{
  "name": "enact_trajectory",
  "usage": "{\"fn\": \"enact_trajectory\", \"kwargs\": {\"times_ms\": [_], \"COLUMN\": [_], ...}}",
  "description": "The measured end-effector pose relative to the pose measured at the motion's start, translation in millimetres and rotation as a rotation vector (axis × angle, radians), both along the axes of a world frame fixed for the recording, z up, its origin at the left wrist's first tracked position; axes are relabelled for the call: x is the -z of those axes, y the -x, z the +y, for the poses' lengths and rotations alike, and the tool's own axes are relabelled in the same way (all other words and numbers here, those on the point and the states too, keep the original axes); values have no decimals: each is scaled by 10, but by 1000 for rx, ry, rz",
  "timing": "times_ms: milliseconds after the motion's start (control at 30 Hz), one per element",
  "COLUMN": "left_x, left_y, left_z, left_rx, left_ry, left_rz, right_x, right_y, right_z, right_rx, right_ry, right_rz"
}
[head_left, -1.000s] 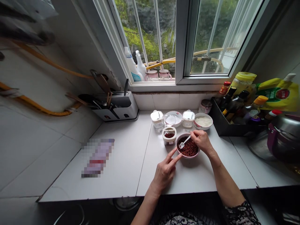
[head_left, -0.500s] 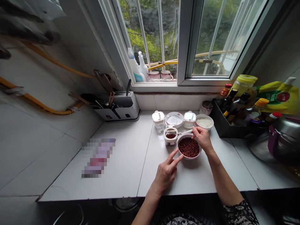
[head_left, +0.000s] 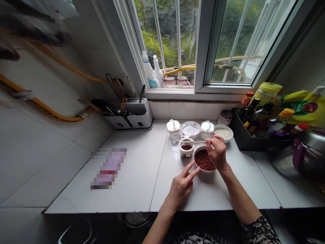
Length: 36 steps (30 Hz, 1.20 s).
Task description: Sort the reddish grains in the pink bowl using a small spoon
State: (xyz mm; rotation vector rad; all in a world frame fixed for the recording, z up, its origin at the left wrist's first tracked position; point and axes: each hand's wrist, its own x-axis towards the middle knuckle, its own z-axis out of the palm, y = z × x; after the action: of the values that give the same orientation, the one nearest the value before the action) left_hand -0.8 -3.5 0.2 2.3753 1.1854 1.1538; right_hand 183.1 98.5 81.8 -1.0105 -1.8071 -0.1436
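Observation:
My right hand (head_left: pixel 217 152) is closed on the handle of a small white spoon (head_left: pixel 199 142). The spoon reaches left, its far end over the mouth of a small clear jar (head_left: pixel 186 153) with a white rim. Dark red beans lie inside that jar. Just right of it stands a round bowl (head_left: pixel 205 171) with a pinkish-white rim, full of the same red beans (head_left: pixel 204 161). My left hand (head_left: pixel 181 188) is open, with two outstretched fingers touching the bowl's near left rim. Part of the bowl is hidden under my right hand.
Behind are two lidded jars (head_left: pixel 173 127) (head_left: pixel 207 128), a white dish (head_left: pixel 190 128) and a bowl of white contents (head_left: pixel 223 133). A black bin of bottles (head_left: pixel 250 142) and a metal pot (head_left: pixel 308 149) stand right. A utensil holder (head_left: pixel 138 118) and a blurred-out item (head_left: pixel 110 167) are left.
My right hand has turned and shifted, bringing the spoon from between bowl and jar to over the jar's mouth. My left fingers stay at the bowl's rim. The view has shifted slightly.

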Motion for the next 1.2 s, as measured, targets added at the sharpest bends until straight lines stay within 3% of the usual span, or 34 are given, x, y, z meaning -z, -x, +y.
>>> {"fn": "enact_trajectory", "kwargs": {"times_ms": [100, 233, 567, 1200], "left_x": [10, 27, -1, 0], "left_y": [3, 11, 15, 6], "left_z": [1, 4, 5, 13], "left_rx": [-4, 0, 3, 9], "left_ry": [-9, -14, -42, -66], "left_rz": [-6, -7, -1, -22], "right_x": [40, 140, 280, 212], "right_y": [-169, -307, -203, -281], "right_z": [27, 66, 71, 85], "right_rx": [32, 41, 10, 17], "right_ry": [80, 124, 143, 396], "right_rz": [91, 46, -198, 31]}}
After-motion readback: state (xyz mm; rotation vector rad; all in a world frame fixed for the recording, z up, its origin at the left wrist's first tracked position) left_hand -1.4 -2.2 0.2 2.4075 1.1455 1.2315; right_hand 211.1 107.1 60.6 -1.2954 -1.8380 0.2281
